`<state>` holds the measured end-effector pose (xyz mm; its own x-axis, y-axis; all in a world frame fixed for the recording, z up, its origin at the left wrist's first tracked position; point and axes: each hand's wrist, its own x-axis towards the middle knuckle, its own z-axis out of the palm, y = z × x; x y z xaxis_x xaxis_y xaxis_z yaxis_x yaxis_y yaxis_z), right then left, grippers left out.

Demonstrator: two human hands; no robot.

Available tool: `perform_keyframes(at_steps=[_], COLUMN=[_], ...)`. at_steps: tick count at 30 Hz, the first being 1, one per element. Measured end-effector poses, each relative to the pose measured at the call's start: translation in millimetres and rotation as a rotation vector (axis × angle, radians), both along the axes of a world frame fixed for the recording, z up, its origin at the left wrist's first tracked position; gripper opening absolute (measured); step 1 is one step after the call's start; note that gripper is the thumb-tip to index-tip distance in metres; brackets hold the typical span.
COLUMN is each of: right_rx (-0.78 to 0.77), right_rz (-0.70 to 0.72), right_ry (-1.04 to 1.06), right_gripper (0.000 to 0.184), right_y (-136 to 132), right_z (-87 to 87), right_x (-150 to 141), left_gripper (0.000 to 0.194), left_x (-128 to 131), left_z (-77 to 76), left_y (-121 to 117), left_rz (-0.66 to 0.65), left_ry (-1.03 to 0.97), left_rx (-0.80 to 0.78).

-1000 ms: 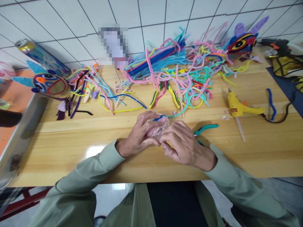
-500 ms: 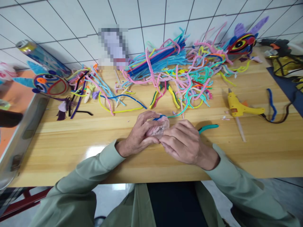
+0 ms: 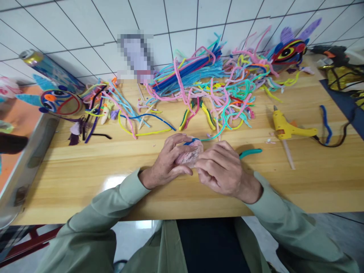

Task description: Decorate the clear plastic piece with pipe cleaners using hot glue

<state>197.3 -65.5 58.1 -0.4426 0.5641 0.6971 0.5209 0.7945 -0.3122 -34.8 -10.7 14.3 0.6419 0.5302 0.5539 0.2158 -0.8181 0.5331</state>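
My left hand (image 3: 167, 161) is closed around a pale pink, partly see-through rounded piece (image 3: 188, 154) with blue pipe cleaner along its top edge. My right hand (image 3: 220, 168) is closed in a pinch at the piece's right side; its fingertips hide what lies between them. A turquoise pipe cleaner (image 3: 217, 134) trails from behind the piece to the pile. Partly behind my right hand, a teal tool handle (image 3: 250, 152) lies on the table. Beyond my hands are pliers with yellow-green handles (image 3: 209, 117), spread apart.
Bundled and loose pipe cleaners (image 3: 187, 77) are heaped along the tiled wall. A yellow glue gun (image 3: 287, 127) lies at right, its cord running right. Decorated masks (image 3: 61, 100) stand at both sides, with a drink can (image 3: 51, 70) at left.
My right hand has shifted slightly up at the piece's edge, and its fingers have moved a little apart from my left thumb. My left hand stays in place.
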Motion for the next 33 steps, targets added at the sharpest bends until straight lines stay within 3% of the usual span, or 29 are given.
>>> perform_keyframes(at_steps=[6,11,14,21,25,28,30,33], right_rx=[-0.125,-0.198,-0.280,-0.338,-0.404,-0.444,-0.455,-0.428], right_rz=[-0.054,-0.295,-0.439,-0.487,-0.646,-0.629,-0.529,-0.297], right_ry=[0.060,0.010,0.006,-0.093,-0.051,0.011,0.022,-0.017], right_gripper=[0.014,0.019,0.011,0.023,0.020,0.012,0.028,0.076], right_y=[2,10,16,24,22,17,11,0], right_z=[5.0,5.6,-4.6,-29.8,-26.1,-16.9,-10.5,-6.2], right_x=[19,65,96,140,138,124,106,65], left_gripper=[0.063,0.057,0.056,0.052,0.052,0.051,0.051,0.057], left_x=[2,1,1,3,3,3,3,2], left_z=[-0.2,-1.3,-2.7,-4.2,-2.7,-3.4,-4.2,-4.7], left_y=[0,0,0,0,-1,-1,0,1], left_rz=[0.000,-0.004,0.005,0.004,-0.013,-0.022,-0.036,-0.066], left_ry=[-0.038,-0.043,-0.029,-0.066,-0.069,-0.093,-0.101,-0.097], left_rx=[0.016,-0.009,-0.016,-0.001,-0.041,-0.054,-0.058,-0.071])
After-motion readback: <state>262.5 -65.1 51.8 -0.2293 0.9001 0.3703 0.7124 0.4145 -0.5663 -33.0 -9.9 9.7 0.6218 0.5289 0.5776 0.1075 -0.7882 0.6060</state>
